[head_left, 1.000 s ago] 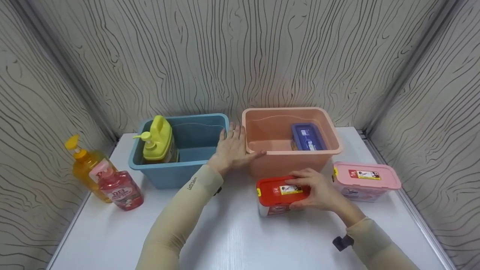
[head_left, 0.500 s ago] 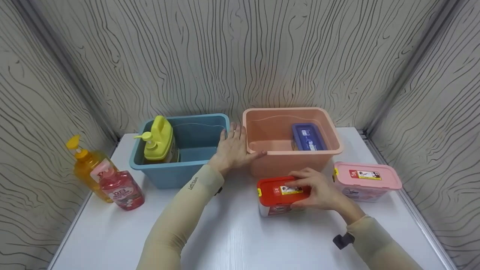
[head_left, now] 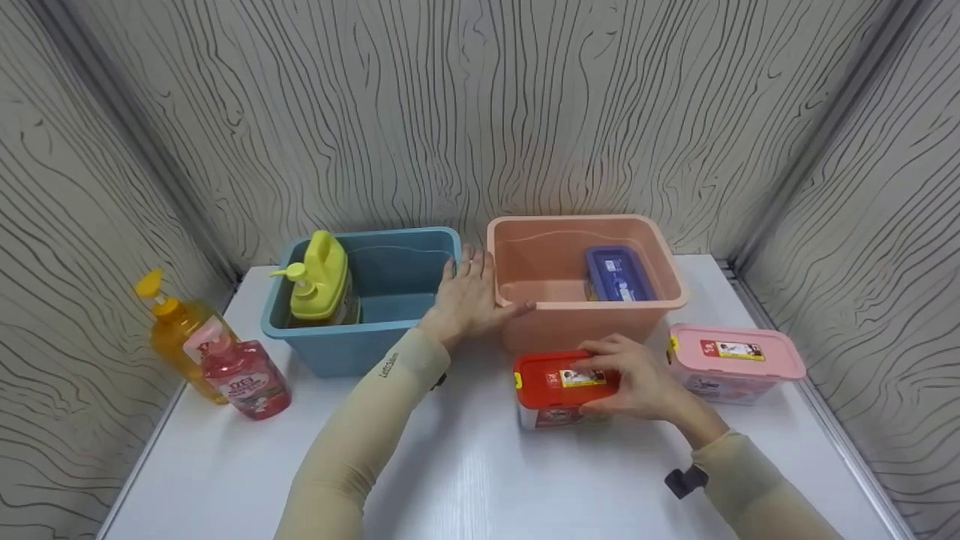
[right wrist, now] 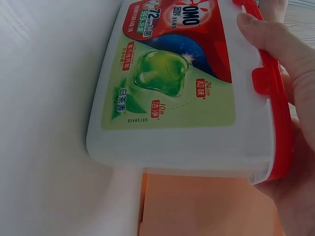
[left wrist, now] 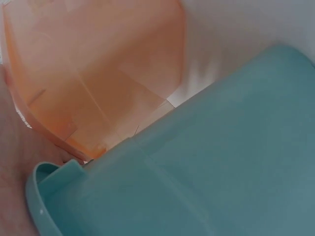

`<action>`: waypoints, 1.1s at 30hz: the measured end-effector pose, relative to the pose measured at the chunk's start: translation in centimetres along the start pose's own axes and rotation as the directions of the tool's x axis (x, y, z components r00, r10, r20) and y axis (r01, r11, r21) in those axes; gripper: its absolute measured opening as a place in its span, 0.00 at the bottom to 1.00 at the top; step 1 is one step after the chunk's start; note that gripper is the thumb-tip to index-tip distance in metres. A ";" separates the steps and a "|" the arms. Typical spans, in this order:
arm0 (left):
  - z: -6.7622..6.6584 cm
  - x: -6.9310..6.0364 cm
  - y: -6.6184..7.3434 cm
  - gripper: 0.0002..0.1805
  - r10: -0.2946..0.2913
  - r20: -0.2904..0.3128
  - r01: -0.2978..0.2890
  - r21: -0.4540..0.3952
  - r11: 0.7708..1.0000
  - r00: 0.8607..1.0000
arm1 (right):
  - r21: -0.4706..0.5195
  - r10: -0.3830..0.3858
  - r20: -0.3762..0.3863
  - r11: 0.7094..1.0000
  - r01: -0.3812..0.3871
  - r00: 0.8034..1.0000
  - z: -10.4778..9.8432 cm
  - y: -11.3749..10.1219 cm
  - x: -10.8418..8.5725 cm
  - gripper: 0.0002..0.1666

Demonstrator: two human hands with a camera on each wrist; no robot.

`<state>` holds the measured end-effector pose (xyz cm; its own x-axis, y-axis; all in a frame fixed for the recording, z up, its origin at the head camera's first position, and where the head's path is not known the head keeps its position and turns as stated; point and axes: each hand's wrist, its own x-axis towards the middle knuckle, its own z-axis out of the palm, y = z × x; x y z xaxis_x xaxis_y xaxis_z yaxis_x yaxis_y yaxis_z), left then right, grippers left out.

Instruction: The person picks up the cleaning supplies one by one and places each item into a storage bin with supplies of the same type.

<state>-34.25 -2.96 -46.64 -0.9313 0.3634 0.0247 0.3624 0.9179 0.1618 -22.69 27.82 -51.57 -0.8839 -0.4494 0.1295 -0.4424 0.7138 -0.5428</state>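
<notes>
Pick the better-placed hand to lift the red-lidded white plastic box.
Probably the right hand: it grips that box, while the left hand is between the blue plastic bin and peach plastic bin.

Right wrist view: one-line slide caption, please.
A right hand grips a white rectangular plastic tub near its red lid, a peach plastic bin beyond.

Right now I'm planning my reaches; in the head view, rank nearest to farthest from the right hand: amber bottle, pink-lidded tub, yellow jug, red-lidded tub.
1. Red-lidded tub, held by the right hand.
2. Pink-lidded tub, to the right.
3. Yellow jug, left, in the blue bin.
4. Amber bottle, far left.
</notes>
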 end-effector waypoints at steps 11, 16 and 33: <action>0.0 0.0 0.1 0.72 -0.006 0.014 0.007 -0.035 0.999 1.000 | -0.023 0.003 -0.018 1.000 -0.004 1.000 -0.9 -0.7 -0.4 0.34; -0.1 -0.1 0.3 0.71 -0.006 0.020 0.007 -0.039 0.999 1.000 | -0.021 -0.034 -0.045 0.999 0.033 0.998 -1.7 -1.0 -0.6 0.34; -0.2 -0.3 0.4 0.71 -0.018 0.014 0.019 -0.051 0.999 1.000 | -0.041 -0.103 -0.096 0.994 0.100 0.990 -5.4 -2.7 -0.8 0.33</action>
<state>-33.86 -2.76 -46.40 -0.9371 0.3489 0.0082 0.3426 0.9152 0.2124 -21.63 29.14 -45.74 -0.8439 -0.4672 0.2637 -0.5343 0.6871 -0.4924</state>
